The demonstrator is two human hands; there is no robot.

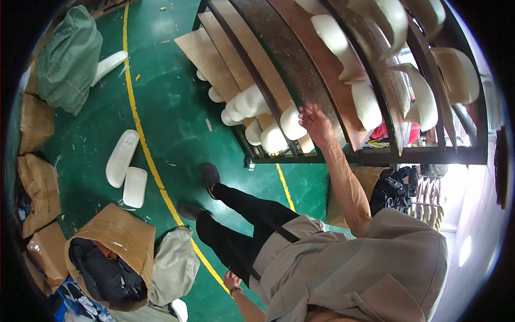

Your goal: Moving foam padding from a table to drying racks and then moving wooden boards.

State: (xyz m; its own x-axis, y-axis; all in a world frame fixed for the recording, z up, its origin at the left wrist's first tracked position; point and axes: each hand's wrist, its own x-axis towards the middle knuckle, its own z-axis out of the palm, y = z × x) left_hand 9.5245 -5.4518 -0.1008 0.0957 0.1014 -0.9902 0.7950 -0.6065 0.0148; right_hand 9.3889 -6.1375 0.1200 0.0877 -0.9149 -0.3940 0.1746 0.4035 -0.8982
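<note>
A dark green sack (72, 59) is slumping at the upper left, and brown cardboard boxes (43, 188) are lining the left edge below it. An open carton (120, 225) is holding black fabric (107, 273), while a pale sack (174, 263) is sitting just beside it. Blue patterned cloth (78, 303) is lying at the lower left. A yellow line (142, 134) is crossing the green floor (177, 107).

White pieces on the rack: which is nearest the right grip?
The rounded white piece just left of the right grip in the picture, right by its fingertips; the others sit farther away.
</note>
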